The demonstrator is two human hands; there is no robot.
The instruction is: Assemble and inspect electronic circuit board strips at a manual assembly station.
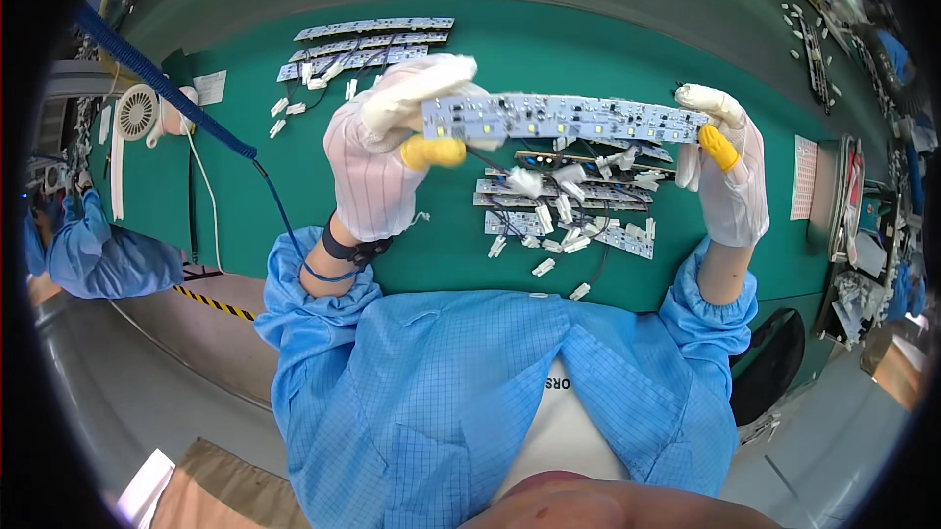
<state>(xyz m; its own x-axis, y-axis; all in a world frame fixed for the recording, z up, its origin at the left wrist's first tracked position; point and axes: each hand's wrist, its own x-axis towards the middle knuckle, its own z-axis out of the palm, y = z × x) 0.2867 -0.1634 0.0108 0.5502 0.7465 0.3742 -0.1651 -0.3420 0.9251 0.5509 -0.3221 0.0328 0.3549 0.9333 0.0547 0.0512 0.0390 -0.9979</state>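
Note:
Between my two gloved hands a long white LED circuit board (573, 119) is held up level, its lights and small parts toward me. My left hand (402, 127), in a white glove with a yellow thumb cover, closes on the board's left end. The right end is pinched by my right hand (720, 137), gloved the same way. Below the board lies a pile of similar LED boards (500, 198) with dark wires and white connectors (564, 207), partly hidden behind the held board. A band and a blue cord circle my left wrist.
At the far left of the green table (265, 191) lie more LED boards (377, 42) with connectors. A small white fan (137, 112) stands near the left edge, by a coiled blue cord (162, 73). On the right are a printed sheet (805, 176) and stacked trays (841, 201).

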